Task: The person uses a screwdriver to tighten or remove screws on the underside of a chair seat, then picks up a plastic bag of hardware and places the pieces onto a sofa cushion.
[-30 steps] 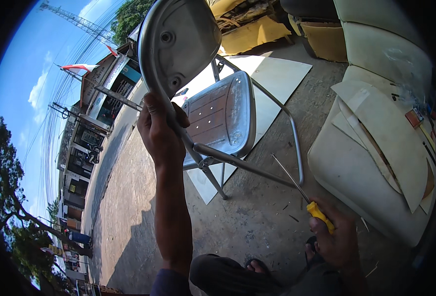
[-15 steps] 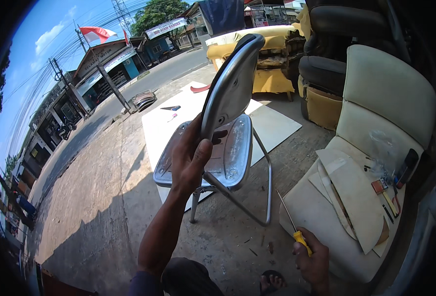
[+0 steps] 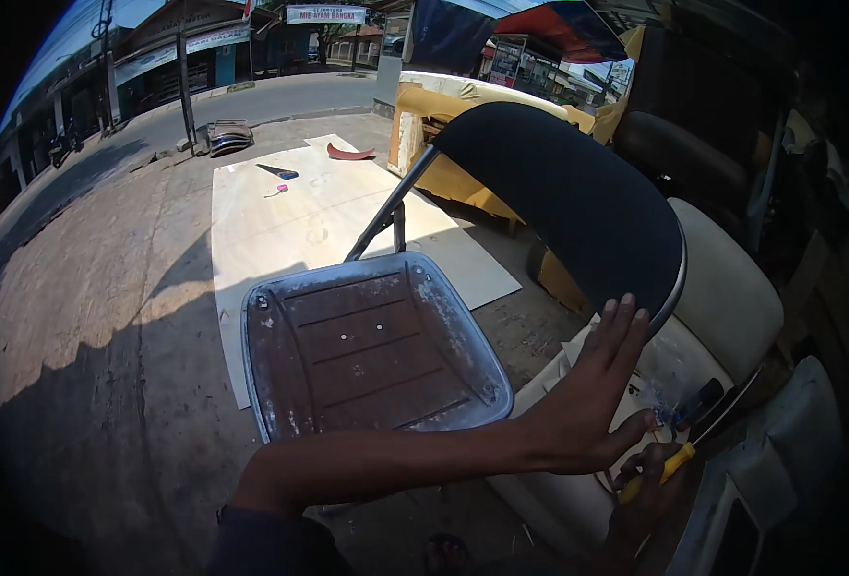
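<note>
A metal folding chair stands in front of me, its bare seat pan (image 3: pixel 367 350) brown in the middle with a worn silver rim. Its black padded backrest (image 3: pixel 563 192) is turned toward my right. Against the lower right edge of the backrest lies my left hand (image 3: pixel 592 403), fingers stretched out and thumb apart. My left forearm crosses in front of the seat. Low on the right, partly behind the left hand, my right hand (image 3: pixel 640 494) is closed around the yellow handle of a screwdriver (image 3: pixel 676 463). The screwdriver's shaft points up and to the right.
A pale board (image 3: pixel 299 206) lies on the concrete beyond the chair, bearing a handsaw (image 3: pixel 278 173) and a red curved piece (image 3: pixel 349 153). To the right stands a cream seat (image 3: pixel 722 278) with small tools on it. Worn yellow-foam furniture (image 3: pixel 463 178) sits behind the chair.
The chair has turned, so its backrest now shows the black padded side and sits farther right. My left hand moved right with it. The screwdriver has swung from pointing up-left to up-right.
</note>
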The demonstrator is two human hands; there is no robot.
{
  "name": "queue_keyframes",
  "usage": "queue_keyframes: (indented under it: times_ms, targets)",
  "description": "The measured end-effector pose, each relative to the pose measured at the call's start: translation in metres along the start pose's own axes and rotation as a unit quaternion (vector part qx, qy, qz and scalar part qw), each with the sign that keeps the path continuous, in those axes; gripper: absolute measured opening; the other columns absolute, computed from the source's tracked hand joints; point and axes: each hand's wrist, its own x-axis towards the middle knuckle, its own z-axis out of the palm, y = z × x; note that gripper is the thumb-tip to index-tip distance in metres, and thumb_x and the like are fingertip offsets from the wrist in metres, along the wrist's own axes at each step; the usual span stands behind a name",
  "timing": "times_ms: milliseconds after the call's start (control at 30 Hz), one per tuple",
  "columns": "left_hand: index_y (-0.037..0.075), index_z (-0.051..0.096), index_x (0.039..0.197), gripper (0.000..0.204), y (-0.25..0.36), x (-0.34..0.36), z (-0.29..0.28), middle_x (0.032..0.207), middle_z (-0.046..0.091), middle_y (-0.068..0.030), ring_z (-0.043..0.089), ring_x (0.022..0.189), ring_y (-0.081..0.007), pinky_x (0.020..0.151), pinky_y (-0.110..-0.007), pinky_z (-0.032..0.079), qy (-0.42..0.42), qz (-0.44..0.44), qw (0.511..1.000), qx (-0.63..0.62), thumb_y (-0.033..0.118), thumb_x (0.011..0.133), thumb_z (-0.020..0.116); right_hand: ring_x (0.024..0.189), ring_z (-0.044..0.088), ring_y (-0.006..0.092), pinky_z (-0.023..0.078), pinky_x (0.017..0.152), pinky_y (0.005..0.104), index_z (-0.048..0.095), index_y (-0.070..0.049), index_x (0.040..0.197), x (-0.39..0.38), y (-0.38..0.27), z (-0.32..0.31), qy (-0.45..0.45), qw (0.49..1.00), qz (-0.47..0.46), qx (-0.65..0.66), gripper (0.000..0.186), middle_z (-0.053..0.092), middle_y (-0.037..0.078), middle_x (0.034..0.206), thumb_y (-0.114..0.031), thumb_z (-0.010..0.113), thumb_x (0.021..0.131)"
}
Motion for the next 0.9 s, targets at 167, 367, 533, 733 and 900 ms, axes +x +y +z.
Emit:
queue_keyframes:
  times_ms: [167,367,533,733,900]
  targets:
    - [-0.011,0.023,0.154,0.077,-0.008,0.008,-0.039,0.159,0.02,-0.0388,0.023,0.151,-0.0505,0.122,-0.052,0.027,0.062,-0.016,0.998,0.028,0.031,0.099,0.058,0.122,0.06,0.0327,0.051,0.102,0.0455,0.045,-0.005,0.112,0.027,0.02,0.072,-0.148,0.98,-0.009,0.134,0.03,0.052,0.02,0.139,-0.032,0.057,0.105]
    - [-0.003,0.064,0.124,0.039,-0.106,0.058,-0.19,0.128,0.063,-0.0261,0.056,0.126,-0.0402,0.108,-0.046,0.044,0.3,-0.048,0.932,0.195,0.026,0.099,0.056,0.112,0.066,0.0308,0.053,0.096,0.0416,0.04,-0.007,0.113,-0.009,0.042,0.132,-0.281,0.93,0.07,0.226,0.024,0.059,0.024,0.13,-0.025,0.055,0.106]
    - [0.002,0.057,0.134,0.06,-0.198,0.104,-0.27,0.135,0.058,-0.0243,0.051,0.131,-0.042,0.107,-0.055,0.041,0.375,-0.383,0.793,0.291,0.049,0.105,0.033,0.095,0.066,0.0236,0.052,0.089,0.0387,0.043,-0.006,0.114,-0.022,0.044,0.138,-0.244,0.963,0.045,0.108,0.03,0.068,0.017,0.103,-0.032,0.056,0.106]
    - [-0.007,0.067,0.118,0.073,-0.26,0.087,-0.309,0.114,0.067,-0.0353,0.064,0.112,-0.0519,0.102,-0.056,0.047,0.356,-0.38,0.794,0.314,0.05,0.105,0.022,0.099,0.064,0.018,0.053,0.087,0.0338,0.04,-0.009,0.111,-0.022,0.05,0.134,-0.29,0.936,0.081,0.181,0.032,0.062,0.012,0.107,-0.027,0.066,0.101]
    - [-0.012,0.064,0.119,0.073,-0.271,0.095,-0.311,0.119,0.064,-0.0393,0.059,0.12,-0.0531,0.106,-0.054,0.043,0.334,-0.382,0.822,0.26,0.047,0.102,0.025,0.099,0.065,0.0222,0.053,0.089,0.0379,0.038,-0.01,0.11,-0.024,0.044,0.133,-0.305,0.925,0.093,0.208,0.035,0.065,0.017,0.108,-0.026,0.068,0.1]
